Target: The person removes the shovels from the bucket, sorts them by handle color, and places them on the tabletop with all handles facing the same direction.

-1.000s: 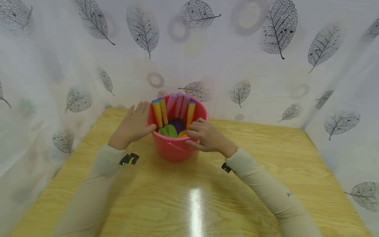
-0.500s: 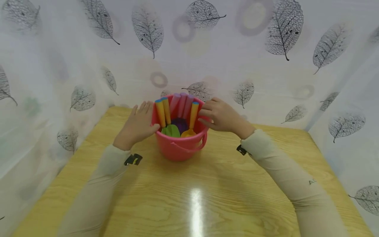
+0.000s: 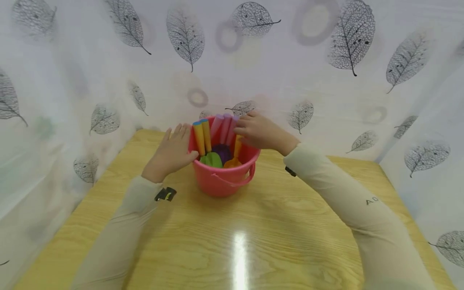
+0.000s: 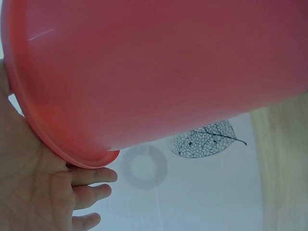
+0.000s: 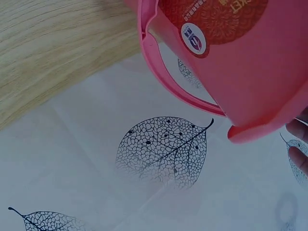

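Straight, spread fingers of the left hand [image 3: 170, 151] lie against the pink bucket [image 3: 219, 184], centre frame. Bent fingers of the right hand [image 3: 264, 132] cover the orange shovel [image 3: 233, 163] at its handle top; whether they grip it, I cannot tell. The wooden table [image 3: 195, 241] spans the lower frame.

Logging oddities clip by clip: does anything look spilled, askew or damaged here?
Nothing stands out: the pink bucket stands upright on the table, its carrying handle is down, the colourful tools sit inside, and no spill or damage shows.
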A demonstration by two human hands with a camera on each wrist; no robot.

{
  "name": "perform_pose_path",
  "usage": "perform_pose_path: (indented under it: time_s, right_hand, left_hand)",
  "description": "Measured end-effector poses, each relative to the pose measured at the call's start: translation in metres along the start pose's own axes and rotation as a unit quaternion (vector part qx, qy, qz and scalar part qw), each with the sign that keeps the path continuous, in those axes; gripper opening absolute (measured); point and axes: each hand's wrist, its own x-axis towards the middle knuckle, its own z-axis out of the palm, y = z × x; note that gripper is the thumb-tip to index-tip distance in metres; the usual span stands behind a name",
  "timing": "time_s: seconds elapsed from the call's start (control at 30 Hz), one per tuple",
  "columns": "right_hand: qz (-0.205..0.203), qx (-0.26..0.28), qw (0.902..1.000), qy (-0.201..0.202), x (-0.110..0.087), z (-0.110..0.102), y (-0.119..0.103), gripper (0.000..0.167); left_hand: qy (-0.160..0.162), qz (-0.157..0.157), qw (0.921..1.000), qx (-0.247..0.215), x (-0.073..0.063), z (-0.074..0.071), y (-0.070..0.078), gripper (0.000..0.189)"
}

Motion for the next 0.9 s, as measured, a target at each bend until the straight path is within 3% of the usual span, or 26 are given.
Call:
perform_pose_path:
  time_s: [0.3, 0.67, 0.9]
  right_hand:
    - [0.02, 0.018, 0.9912, -0.129, 0.022, 0.015, -0.005, 0.021]
    - [0.02, 0.063, 0.984, -0.165, 0.032, 0.034, -0.008, 0.023]
    - [0.023, 0.035, 0.9812, -0.188, 0.035, 0.04, -0.011, 0.015]
  left_hand:
    - [-0.007, 0.001, 1.0, 0.006, -0.001, -0.003, 0.003, 0.077]
    - [0.004, -0.003, 1.0, 0.003, -0.002, -0.001, 0.002, 0.079]
    - [0.009, -0.001, 1.0, -0.003, -0.002, 0.0, 0.0, 0.078]
